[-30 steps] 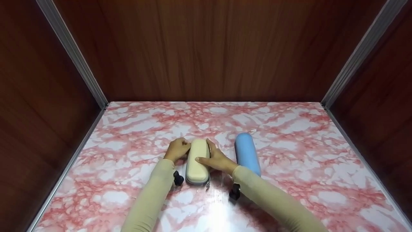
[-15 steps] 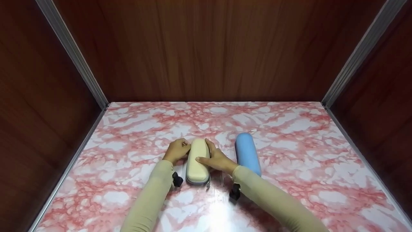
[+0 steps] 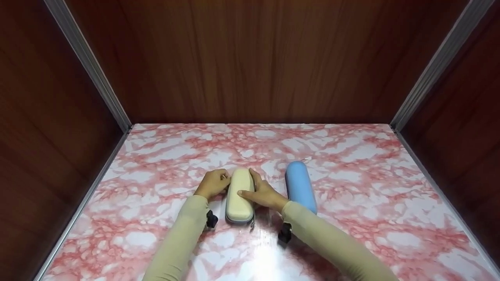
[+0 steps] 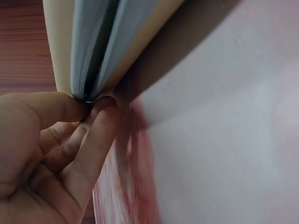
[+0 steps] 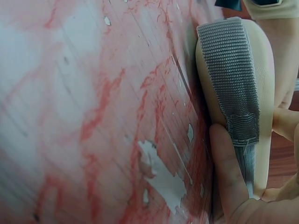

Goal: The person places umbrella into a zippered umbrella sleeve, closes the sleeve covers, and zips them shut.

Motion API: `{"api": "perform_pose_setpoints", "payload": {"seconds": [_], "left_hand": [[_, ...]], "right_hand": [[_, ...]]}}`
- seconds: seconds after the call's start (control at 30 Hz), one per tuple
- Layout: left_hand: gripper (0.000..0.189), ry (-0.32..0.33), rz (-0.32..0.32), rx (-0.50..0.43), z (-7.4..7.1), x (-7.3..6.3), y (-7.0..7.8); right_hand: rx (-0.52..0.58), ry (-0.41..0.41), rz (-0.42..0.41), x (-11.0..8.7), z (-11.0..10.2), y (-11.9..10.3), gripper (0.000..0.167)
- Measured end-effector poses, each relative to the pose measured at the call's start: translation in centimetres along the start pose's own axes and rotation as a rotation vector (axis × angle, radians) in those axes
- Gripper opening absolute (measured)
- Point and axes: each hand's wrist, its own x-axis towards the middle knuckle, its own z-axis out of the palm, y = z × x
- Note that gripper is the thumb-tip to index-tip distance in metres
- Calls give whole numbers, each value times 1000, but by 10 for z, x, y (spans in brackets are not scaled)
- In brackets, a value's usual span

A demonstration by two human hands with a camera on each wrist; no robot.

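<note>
A long cream zippered case (image 3: 240, 199) lies lengthwise on the table between both hands. My left hand (image 3: 213, 183) is at its left side, thumb and forefinger pinching the zipper pull, which the fingertips mostly hide. In the left wrist view a dark gap runs between the grey zipper tapes (image 4: 83, 51) above that pinch. From the right, my right hand (image 3: 267, 195) grips the case, thumb over the lid and fingers along the far side. The right wrist view shows a grey webbing strap (image 5: 231, 70) on that side, with a finger (image 5: 226, 163) just below it.
A similar blue case (image 3: 300, 187) lies to the right, partly behind the right forearm. The red-and-white marbled table (image 3: 351, 168) is enclosed by dark wood panels (image 3: 254, 62) at the back and sides. Black wrist devices (image 3: 285, 233) sit close to the tabletop.
The left hand and wrist have shifted slightly left and toward the body along the case's side. The right hand and both cases stay in place.
</note>
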Motion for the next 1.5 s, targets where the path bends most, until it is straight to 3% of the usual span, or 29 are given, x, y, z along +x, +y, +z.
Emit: {"api": "perform_pose_setpoints", "payload": {"seconds": [0.33, 0.7, 1.2, 1.33, 1.5], "left_hand": [[12, -26, 124, 99, -5, -5, 0], [17, 5, 230, 195, -5, -8, -3], [17, -81, 217, 249, -9, -15, -1], [19, -86, 242, 264, -10, -18, -1], [17, -80, 221, 257, -11, -19, -1]], "right_hand": [[1, -9, -14, 0, -1, 1, 98], [-1, -5, -8, 0, 0, 0, 99], [-50, -6, -15, 0, -1, 1, 100], [-55, -6, -12, 0, -1, 1, 99], [-43, -12, -16, -1, -2, 0, 99]]}}
